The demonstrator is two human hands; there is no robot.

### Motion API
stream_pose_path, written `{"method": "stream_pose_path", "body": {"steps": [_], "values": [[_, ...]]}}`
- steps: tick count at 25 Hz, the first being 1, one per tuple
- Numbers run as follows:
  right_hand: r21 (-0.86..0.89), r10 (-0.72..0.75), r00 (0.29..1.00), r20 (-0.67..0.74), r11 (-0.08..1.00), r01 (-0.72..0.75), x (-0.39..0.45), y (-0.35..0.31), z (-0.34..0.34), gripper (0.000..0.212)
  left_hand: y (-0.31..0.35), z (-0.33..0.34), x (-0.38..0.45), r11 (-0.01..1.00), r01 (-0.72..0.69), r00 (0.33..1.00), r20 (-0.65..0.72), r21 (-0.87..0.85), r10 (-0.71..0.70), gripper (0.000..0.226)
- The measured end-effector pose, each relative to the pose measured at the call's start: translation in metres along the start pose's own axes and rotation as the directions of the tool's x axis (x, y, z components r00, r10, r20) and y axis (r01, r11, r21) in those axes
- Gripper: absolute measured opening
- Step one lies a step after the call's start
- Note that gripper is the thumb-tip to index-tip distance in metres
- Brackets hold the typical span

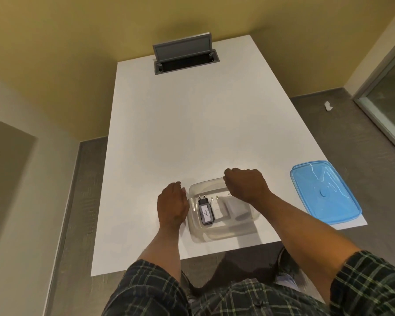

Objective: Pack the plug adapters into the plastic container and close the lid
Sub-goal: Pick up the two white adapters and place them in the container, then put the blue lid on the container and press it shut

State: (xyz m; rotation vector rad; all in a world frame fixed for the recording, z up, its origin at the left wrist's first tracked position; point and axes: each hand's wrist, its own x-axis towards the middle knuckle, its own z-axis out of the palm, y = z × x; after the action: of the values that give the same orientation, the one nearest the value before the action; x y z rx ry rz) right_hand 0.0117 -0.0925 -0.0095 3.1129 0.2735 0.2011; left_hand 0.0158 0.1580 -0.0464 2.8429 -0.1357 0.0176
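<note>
A clear plastic container (200, 236) stands near the front edge of the white table (192, 133). Three plug adapters lie side by side in it: a black plug adapter (206, 213) with a white "030" label, a white adapter (219, 209) and a second white adapter (237, 208), partly under my right wrist. My left hand (172, 205) lies palm down against the container's left wall and holds nothing. My right hand (245, 185) hovers over the container's far right corner with its fingers curled down out of sight. The blue lid (324, 192) lies flat on the table to the right.
An open grey cable hatch (185, 53) is set into the table's far end. A crumpled white scrap (328, 106) lies on the floor to the right. The lid sits close to the table's right edge.
</note>
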Motion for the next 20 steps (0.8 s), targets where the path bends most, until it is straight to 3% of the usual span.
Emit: {"method": "stream_pose_path", "body": {"steps": [2,7,11,15,20], "values": [[0.03,0.087,0.995,-0.057,0.996,-0.086,0.0,0.014,-0.005,0.023,0.02,-0.011,0.018,1.0,-0.025,0.999,-0.019,0.01,0.025,0.03],[0.11,0.321,0.942,-0.098,0.944,-0.31,-0.014,0.056,-0.011,0.021,0.082,-0.017,0.046,0.96,-0.278,0.957,-0.076,0.042,0.28,0.022],[0.101,0.48,0.877,-0.019,0.873,-0.476,-0.035,0.09,-0.006,0.019,0.141,-0.009,0.053,0.865,-0.499,0.866,0.033,0.045,0.498,0.025],[0.182,0.674,0.727,0.13,0.705,-0.686,-0.057,0.123,0.004,0.026,0.197,0.008,0.042,0.727,-0.684,0.723,0.195,0.068,0.662,0.024],[0.185,0.801,0.535,0.27,0.502,-0.845,-0.094,0.156,0.012,0.033,0.246,0.035,0.025,0.64,-0.767,0.599,0.4,0.039,0.694,0.029]]}}
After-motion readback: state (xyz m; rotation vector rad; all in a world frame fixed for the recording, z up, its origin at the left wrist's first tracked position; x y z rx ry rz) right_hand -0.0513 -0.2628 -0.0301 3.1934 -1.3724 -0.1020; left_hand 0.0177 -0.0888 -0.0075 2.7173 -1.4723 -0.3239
